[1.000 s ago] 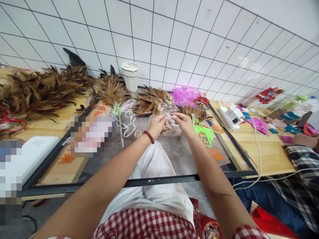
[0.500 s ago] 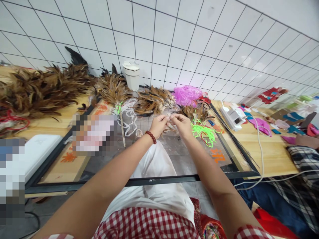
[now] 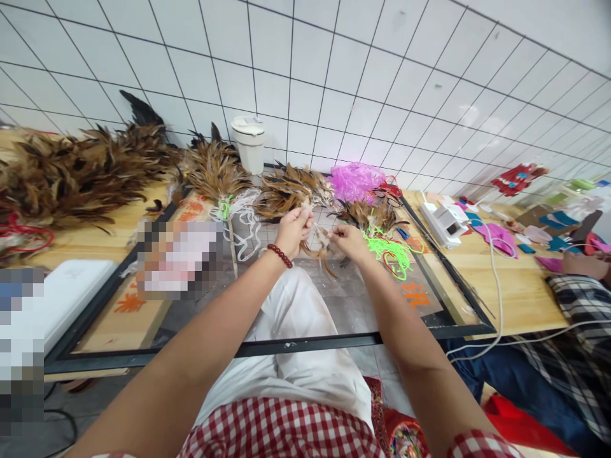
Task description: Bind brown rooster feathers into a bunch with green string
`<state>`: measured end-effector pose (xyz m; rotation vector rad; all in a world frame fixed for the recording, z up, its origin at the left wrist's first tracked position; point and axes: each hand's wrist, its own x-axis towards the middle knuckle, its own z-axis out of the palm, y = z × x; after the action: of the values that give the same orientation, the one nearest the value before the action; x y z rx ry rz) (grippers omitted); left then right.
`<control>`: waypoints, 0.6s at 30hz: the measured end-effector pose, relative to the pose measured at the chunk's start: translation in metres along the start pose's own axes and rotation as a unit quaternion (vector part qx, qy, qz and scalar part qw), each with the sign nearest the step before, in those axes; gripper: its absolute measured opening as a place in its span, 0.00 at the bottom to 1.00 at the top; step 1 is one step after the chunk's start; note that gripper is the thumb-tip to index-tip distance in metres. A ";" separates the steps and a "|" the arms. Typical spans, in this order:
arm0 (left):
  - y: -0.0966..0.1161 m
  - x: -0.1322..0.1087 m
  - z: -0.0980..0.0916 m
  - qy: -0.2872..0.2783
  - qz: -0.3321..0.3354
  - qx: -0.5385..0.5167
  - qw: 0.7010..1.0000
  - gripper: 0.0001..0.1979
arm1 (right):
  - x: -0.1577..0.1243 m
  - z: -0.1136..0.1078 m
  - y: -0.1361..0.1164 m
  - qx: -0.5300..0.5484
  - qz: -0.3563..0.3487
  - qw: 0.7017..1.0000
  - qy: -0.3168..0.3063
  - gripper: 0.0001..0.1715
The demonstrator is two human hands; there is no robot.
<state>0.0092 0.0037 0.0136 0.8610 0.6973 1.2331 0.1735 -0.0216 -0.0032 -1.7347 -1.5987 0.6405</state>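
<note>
Above the framed glass panel (image 3: pixel 353 299), my left hand (image 3: pixel 293 234) is closed in a pinch on small brown feathers (image 3: pixel 319 251) with pale fluff. They hang down between my hands, and a bit of fluff sticks up above the thumb. My right hand (image 3: pixel 351 242) is pinched closed a short way to the right, its fingertips at the edge of the fluff; what is in them is too small to tell. Beyond my left hand lies a bunch of brown feathers (image 3: pixel 286 194). Right of my right hand are another feather bunch (image 3: pixel 370 216) and bright green cord (image 3: pixel 391 248).
A tied feather bundle (image 3: pixel 214 168) with a stick, white cord (image 3: pixel 245 222) and a white cup (image 3: pixel 249 143) stand at the back. Pink plastic (image 3: pixel 357 181) is near the wall. A large feather heap (image 3: pixel 71 168) fills the left; a power strip (image 3: pixel 446 222) and a co-worker's plaid sleeve (image 3: pixel 580 305) are right.
My hands were together at the fingertips; now they are apart, the left slightly up and left, the right slightly right. Brown feathers now show hanging between them.
</note>
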 end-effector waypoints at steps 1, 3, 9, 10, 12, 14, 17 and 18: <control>0.000 -0.002 0.001 -0.037 -0.034 0.002 0.999 0.10 | 0.000 0.001 -0.001 -0.001 -0.003 1.000 0.015 0.05; -0.001 -0.006 0.003 -0.090 -0.083 0.004 0.992 0.11 | 0.000 0.002 -0.003 0.038 -0.023 0.998 0.049 0.08; -0.006 -0.011 0.003 -0.187 -0.147 0.012 0.971 0.13 | -0.007 -0.004 -0.017 0.310 -0.087 0.945 -0.048 0.23; -0.005 -0.011 0.002 -0.200 -0.159 0.012 0.967 0.14 | -0.008 -0.005 -0.019 0.328 -0.084 0.939 -0.063 0.23; -0.005 -0.013 0.003 -0.215 -0.177 0.013 0.960 0.14 | -0.010 -0.004 -0.021 0.352 -0.076 0.930 -0.069 0.20; -0.005 -0.015 0.005 -0.221 -0.180 0.017 0.958 0.13 | -0.010 -0.002 -0.021 0.370 -0.071 0.925 -0.053 0.16; -0.009 -0.016 0.007 -0.219 -0.170 0.025 0.960 0.14 | -0.009 0.005 -0.021 0.370 -0.068 0.926 -0.009 0.17; -0.011 -0.016 0.008 -0.214 -0.165 0.030 0.962 0.14 | -0.009 0.007 -0.021 0.361 -0.065 0.930 0.004 0.18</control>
<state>0.0177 -0.0142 0.0082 0.9778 0.5021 0.6992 0.1534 -0.0290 0.0079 -1.0713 -1.2280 0.9972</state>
